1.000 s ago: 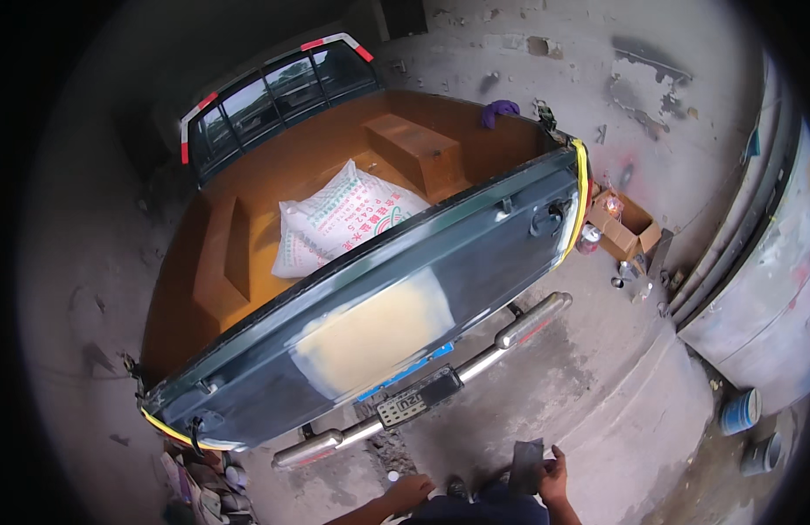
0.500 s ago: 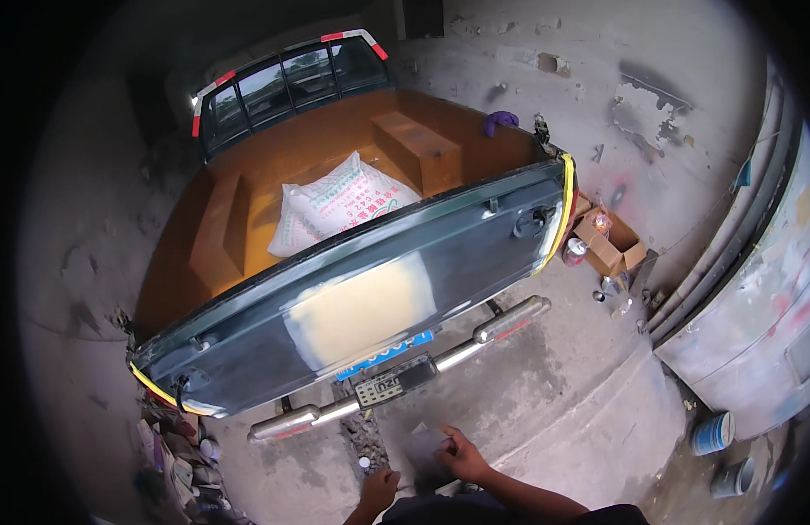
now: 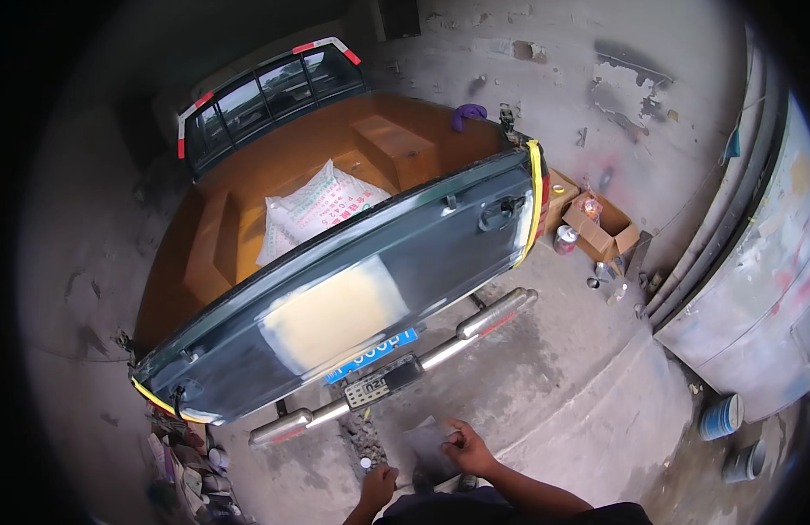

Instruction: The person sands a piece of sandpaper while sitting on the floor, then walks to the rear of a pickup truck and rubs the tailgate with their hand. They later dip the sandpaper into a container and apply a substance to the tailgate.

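Note:
Low in the head view, my right hand (image 3: 469, 451) is closed, its fingers pinching the edge of a grey sheet that looks like sandpaper (image 3: 428, 444). Beside it on the left, my left hand (image 3: 378, 486) is curled shut; whether anything is inside the fingers is hidden. Both hands are apart from the pickup truck in front of me. Its dark tailgate (image 3: 448, 245) is up and carries a pale cream filler patch (image 3: 335, 313) with whitish edges. Yellow tape (image 3: 535, 192) runs down the tailgate's right end.
Below the tailgate, a metal bumper bar (image 3: 448, 350) sticks out toward me. A white printed sack (image 3: 313, 210) lies in the brown truck bed (image 3: 217, 254). Cardboard boxes (image 3: 610, 226) and cans stand right; two buckets (image 3: 722, 418) stand farther right. Clutter (image 3: 190, 472) lies left.
The view has shifted, so the truck appears slightly farther left. My right hand still holds the sheet, which shows a little more fully. The left hand has barely moved.

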`<state>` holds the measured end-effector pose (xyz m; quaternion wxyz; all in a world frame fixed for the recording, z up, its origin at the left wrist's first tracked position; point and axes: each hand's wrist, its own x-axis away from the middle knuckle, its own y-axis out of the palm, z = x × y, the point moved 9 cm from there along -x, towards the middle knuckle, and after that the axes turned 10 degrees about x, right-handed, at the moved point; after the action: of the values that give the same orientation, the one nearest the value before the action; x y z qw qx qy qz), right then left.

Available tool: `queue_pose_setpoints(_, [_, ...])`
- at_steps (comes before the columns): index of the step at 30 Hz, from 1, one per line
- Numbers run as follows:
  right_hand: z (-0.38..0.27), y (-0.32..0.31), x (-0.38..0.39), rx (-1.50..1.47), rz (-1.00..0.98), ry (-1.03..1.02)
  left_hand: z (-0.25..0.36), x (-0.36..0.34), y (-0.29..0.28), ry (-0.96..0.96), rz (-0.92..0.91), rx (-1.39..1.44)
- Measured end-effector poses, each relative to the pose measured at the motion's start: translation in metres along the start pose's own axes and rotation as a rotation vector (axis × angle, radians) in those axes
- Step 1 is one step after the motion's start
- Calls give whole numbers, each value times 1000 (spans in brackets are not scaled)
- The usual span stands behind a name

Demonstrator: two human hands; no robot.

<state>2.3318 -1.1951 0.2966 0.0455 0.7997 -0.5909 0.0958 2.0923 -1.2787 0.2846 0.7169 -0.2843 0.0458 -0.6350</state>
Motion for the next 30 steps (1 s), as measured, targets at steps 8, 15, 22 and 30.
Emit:
queue_pose_setpoints(8, [35, -87, 32, -57, 228, 183, 32, -77, 15, -41, -9, 93])
queue_pose_setpoints(15, [38, -144, 21, -85, 396, 249, 127, -200, 9, 357, 158, -40])
queue_pose_setpoints(22, [22, -230, -4, -40, 642, 248, 251, -330, 71, 161, -23, 370])
queue_pose_setpoints(30, [-9, -292, -26, -159, 803, 233, 376, -414, 124, 127, 69, 498])
